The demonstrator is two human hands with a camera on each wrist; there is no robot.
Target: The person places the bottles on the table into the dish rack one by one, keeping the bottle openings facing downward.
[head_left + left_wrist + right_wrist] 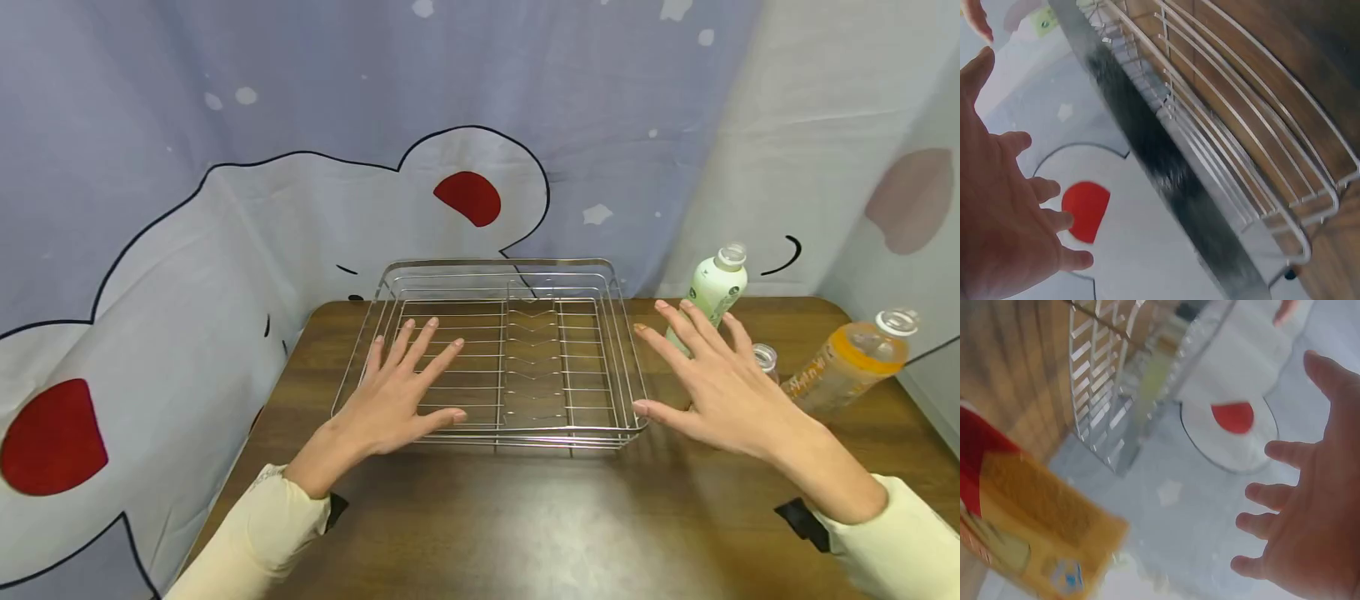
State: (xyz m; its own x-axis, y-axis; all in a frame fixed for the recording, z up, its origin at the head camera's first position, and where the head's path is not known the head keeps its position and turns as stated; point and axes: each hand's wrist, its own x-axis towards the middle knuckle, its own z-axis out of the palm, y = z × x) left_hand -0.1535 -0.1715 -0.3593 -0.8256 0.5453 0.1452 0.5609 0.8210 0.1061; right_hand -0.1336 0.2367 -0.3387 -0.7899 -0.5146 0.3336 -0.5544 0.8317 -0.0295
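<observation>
Metal rack (501,358), left hand (386,402) spread above

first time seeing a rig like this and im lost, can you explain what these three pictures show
There's no machine here, just one person's bare left hand and right hand. The widest picture comes from a camera on the head, looking forward and down. The other two come from cameras on each wrist, so each shows that hand close up.

On the wooden table stands a metal wire rack. To its right are a green bottle, a clear bottle with an orange band, and another container, mostly hidden. Neither hand holds anything; their fingers are spread.
</observation>
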